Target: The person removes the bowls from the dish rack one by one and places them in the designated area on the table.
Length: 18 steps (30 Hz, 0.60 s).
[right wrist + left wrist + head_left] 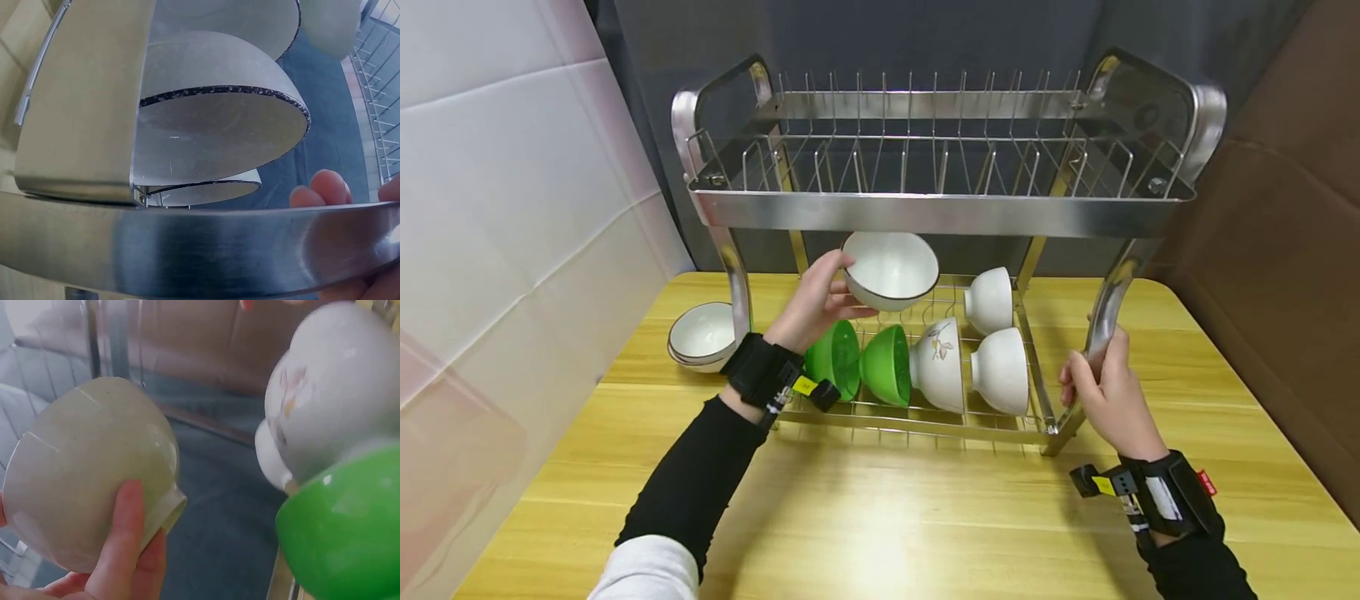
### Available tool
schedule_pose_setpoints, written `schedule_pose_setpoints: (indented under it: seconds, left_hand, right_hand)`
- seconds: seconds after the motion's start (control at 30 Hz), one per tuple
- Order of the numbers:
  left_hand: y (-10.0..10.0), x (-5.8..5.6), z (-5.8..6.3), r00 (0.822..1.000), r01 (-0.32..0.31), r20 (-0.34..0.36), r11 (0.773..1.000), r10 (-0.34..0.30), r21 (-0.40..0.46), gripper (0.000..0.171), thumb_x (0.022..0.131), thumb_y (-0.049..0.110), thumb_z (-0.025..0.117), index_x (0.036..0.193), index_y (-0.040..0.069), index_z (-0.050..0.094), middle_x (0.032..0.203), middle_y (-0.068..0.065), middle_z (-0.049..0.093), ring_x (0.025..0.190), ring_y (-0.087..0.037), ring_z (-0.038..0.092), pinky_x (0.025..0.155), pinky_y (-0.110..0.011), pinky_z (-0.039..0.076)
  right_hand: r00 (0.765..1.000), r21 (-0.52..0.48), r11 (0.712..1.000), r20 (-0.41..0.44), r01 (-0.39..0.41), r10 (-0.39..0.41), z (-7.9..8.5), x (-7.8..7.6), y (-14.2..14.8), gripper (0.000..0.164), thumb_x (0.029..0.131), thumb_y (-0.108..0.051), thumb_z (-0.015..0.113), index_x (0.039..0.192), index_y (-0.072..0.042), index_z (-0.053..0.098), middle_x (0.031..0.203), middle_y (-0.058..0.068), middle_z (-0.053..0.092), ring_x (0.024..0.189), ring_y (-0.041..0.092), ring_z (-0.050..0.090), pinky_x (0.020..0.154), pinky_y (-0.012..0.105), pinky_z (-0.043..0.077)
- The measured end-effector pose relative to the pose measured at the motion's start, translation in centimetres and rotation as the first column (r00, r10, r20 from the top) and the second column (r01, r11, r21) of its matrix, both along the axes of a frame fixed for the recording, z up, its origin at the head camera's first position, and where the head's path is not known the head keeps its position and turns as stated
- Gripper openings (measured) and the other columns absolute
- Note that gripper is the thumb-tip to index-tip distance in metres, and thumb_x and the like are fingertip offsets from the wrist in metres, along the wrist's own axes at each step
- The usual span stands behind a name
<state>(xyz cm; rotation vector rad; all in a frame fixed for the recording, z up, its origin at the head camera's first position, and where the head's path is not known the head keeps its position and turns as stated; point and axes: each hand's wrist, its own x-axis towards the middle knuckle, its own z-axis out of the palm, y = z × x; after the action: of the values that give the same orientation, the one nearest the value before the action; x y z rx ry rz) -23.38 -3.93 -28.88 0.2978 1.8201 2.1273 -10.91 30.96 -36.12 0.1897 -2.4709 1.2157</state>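
My left hand grips a white dark-rimmed bowl between thumb and fingers, the bowl tilted with its inside toward the head camera, above the lower rack. The left wrist view shows fingers against the outside of the held bowl, near its foot. On the right, my right hand curls round the front right leg of the steel dish rack. Bowls stand on edge in the lower tier: two green bowls, a flower-patterned white bowl and two plain white bowls.
White dark-rimmed bowls sit stacked on the wooden table, left of the rack. Over the lower tier spans the upper tier with its wire plate slots. A white sheet hangs at the left, a brown panel at the right.
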Motion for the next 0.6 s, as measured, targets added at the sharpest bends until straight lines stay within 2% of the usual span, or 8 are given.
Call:
schedule_pose_setpoints:
  seconds: [0.03, 0.17, 0.27, 0.4, 0.53, 0.6]
  left_hand:
    - [-0.3, 0.5, 0.0, 1.0, 0.011, 0.003, 1.0, -0.011, 0.008, 0.067, 0.104, 0.027, 0.038, 0.168, 0.011, 0.025, 0.158, -0.03, 0.044, 0.113, -0.028, 0.069, 0.093, -0.034, 0.064]
    - [-2.0, 2.9, -0.4, 0.997, 0.071, -0.006, 0.997, -0.071, 0.009, 0.073, 0.103, 0.03, 0.038, 0.17, 0.01, 0.019, 0.163, -0.034, 0.036, 0.121, -0.031, 0.062, 0.095, -0.035, 0.063]
    - [-3.7, 4.8, -0.8, 0.993, 0.116, -0.016, 0.993, -0.116, -0.004, 0.075, 0.103, 0.032, 0.036, 0.17, 0.008, 0.012, 0.165, -0.033, 0.033, 0.117, -0.019, 0.061, 0.095, -0.033, 0.062]
    - [-6.2, 7.4, -1.4, 0.991, 0.135, -0.011, 0.991, -0.135, 0.001, 0.076, 0.104, 0.032, 0.035, 0.171, 0.01, 0.007, 0.165, -0.028, 0.031, 0.12, -0.012, 0.061, 0.093, -0.031, 0.06]
    - [-9.5, 9.8, -2.8, 0.996, 0.086, -0.019, 0.996, -0.086, -0.012, 0.071, 0.104, 0.032, 0.032, 0.17, 0.011, 0.014, 0.149, -0.01, 0.052, 0.112, -0.008, 0.066, 0.087, -0.028, 0.061]
    - [-11.4, 10.7, -3.8, 0.999, 0.039, -0.033, 0.999, -0.039, -0.002, 0.061, 0.106, 0.03, 0.03, 0.165, 0.015, 0.027, 0.137, 0.0, 0.061, 0.106, -0.008, 0.068, 0.082, -0.026, 0.061]
  right_hand:
    - [1.0, 0.001, 1.0, -0.001, 0.0, 0.0, 0.0, 0.0, 0.0, 0.05, 0.109, 0.0, 0.045, 0.152, 0.004, 0.02, 0.079, -0.013, 0.055, 0.059, 0.004, 0.056, 0.058, 0.019, 0.051]
    - [1.0, 0.002, 1.0, -0.004, 0.0, 0.0, 0.0, 0.0, 0.0, 0.049, 0.109, 0.0, 0.045, 0.151, 0.005, 0.02, 0.079, -0.013, 0.055, 0.059, 0.003, 0.056, 0.058, 0.018, 0.051]
    - [1.0, 0.004, 1.0, -0.006, -0.002, 0.002, 0.0, 0.0, 0.0, 0.047, 0.109, -0.001, 0.045, 0.149, 0.006, 0.021, 0.079, -0.013, 0.055, 0.059, 0.003, 0.056, 0.058, 0.018, 0.051]
    - [1.0, 0.009, 1.0, -0.007, -0.002, 0.002, 0.0, 0.0, 0.0, 0.047, 0.109, -0.001, 0.045, 0.149, 0.006, 0.021, 0.079, -0.013, 0.055, 0.059, 0.003, 0.056, 0.058, 0.017, 0.051]
    - [1.0, 0.007, 1.0, 0.0, -0.002, 0.002, 0.0, 0.0, 0.0, 0.05, 0.109, -0.001, 0.044, 0.152, 0.006, 0.02, 0.08, -0.011, 0.055, 0.059, 0.002, 0.056, 0.058, 0.018, 0.051]
    - [1.0, 0.005, 1.0, 0.007, 0.0, 0.0, 0.0, 0.0, 0.1, 0.051, 0.109, -0.001, 0.044, 0.153, 0.005, 0.019, 0.08, -0.011, 0.055, 0.059, 0.003, 0.056, 0.058, 0.018, 0.051]
